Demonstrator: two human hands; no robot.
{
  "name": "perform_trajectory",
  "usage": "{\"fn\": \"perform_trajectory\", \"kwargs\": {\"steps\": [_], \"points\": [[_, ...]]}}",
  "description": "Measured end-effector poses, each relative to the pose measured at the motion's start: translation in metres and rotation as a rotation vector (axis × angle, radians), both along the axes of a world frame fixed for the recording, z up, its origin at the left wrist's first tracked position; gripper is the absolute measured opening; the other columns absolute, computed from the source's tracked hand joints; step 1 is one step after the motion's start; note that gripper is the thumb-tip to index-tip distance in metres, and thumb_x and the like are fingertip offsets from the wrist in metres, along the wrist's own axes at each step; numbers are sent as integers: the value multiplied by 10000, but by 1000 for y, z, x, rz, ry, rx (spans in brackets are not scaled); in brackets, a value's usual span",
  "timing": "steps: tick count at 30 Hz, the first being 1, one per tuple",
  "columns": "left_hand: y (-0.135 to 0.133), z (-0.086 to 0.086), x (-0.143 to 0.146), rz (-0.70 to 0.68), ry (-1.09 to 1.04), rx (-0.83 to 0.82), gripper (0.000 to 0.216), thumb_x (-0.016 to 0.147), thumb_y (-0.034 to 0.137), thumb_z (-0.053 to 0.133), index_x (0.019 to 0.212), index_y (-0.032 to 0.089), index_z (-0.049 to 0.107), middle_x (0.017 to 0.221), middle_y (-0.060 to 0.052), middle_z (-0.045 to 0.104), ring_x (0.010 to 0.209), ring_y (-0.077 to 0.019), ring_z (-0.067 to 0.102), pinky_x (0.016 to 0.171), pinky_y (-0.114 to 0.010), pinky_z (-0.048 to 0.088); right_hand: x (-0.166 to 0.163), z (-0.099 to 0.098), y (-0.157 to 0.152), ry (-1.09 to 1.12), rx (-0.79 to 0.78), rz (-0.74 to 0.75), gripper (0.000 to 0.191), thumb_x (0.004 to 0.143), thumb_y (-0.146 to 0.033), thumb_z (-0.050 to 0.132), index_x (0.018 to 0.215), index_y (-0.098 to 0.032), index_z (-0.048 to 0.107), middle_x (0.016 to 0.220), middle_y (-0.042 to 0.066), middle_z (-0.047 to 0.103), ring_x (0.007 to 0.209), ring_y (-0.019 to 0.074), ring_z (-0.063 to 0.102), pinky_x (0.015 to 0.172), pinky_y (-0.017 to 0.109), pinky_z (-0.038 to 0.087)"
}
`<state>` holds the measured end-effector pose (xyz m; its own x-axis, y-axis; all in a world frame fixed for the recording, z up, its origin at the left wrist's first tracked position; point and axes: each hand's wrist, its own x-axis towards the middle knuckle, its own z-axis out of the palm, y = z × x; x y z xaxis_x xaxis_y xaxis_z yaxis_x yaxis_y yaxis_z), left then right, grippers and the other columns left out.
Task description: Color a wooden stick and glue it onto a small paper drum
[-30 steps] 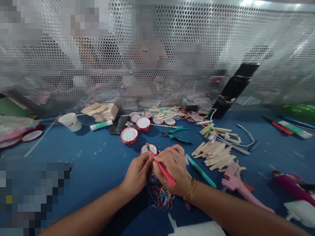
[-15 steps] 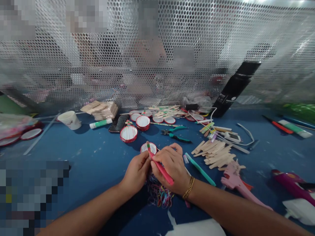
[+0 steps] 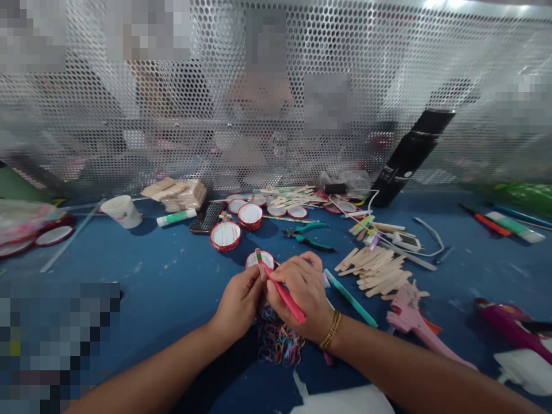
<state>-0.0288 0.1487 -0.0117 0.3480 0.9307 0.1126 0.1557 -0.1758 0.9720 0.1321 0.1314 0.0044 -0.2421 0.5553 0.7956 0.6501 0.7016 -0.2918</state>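
Note:
Between the fingertips of my left hand (image 3: 237,299) is a wooden craft stick (image 3: 259,255) with green and red marks near its upper end. My right hand (image 3: 302,293) is closed around a pinkish-red felt-tip pen (image 3: 290,300), its tip close to the stick by my left fingers. Whether the tip touches the wood cannot be made out. Just beyond the stick sits a round white lid with a red rim (image 3: 266,259). Under my hands lies a heap of colourful loops (image 3: 282,342), partly hidden. To the right of my right hand is a turquoise pen (image 3: 351,298).
Plain craft sticks (image 3: 379,269) and a pink glue gun (image 3: 414,316) lie right. Pliers (image 3: 302,233), red-rimmed round containers (image 3: 225,236), a phone (image 3: 207,217) and a white cup (image 3: 122,211) stand farther back. A perforated metal screen (image 3: 276,144) closes the far side.
Almost nothing has moved. My right hand and the pen have shifted very slightly, while my left hand still holds the stick in the same place.

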Motion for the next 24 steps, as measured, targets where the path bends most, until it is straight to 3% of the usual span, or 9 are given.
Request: {"fn": "perform_trajectory", "kwargs": {"steps": [13,24], "points": [[2,0,-1,-17,-1,53,304,977,420,506,898,168,658,792,-19,629,758,-177,537,733,-265,440,-1,1,0,-23,6,25,54,918,-185,585,894,-217,548,799,1,712,785,178,642,861,415,355],[1,-4,-2,-10,12,50,277,973,406,514,842,180,606,770,-2,584,726,-159,498,684,-248,412,-2,2,0,-36,5,28,43,923,-190,581,900,-213,552,801,3,713,782,178,645,854,411,360]]}}
